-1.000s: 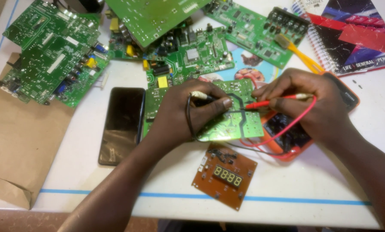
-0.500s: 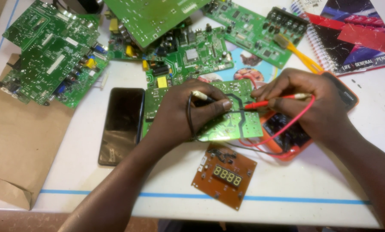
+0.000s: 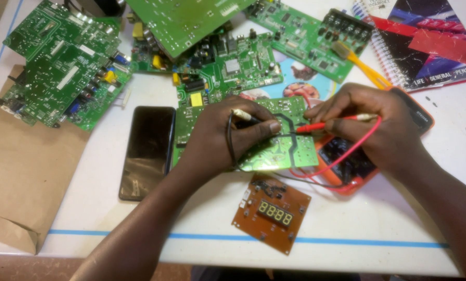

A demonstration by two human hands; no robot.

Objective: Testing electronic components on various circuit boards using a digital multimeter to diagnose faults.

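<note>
A green circuit board (image 3: pixel 285 151) lies solder side up in the middle of the white table (image 3: pixel 87 208). My left hand (image 3: pixel 225 138) grips a black test probe (image 3: pixel 253 120) with its tip on the board. My right hand (image 3: pixel 371 125) holds a red test probe (image 3: pixel 316 126), tip touching the board close to the black one. Black and red leads (image 3: pixel 321 174) loop back to an orange multimeter (image 3: pixel 355 169) lying partly under my right hand.
A brown board with a four-digit display (image 3: pixel 272 212) lies near the front edge. A black phone (image 3: pixel 148 151) lies left of my arm. Several green boards (image 3: pixel 61 65) crowd the back. A brown paper bag (image 3: pixel 19 171), a spiral notebook (image 3: pixel 425 44) and a yellow-handled tool (image 3: pixel 360 62) lie around.
</note>
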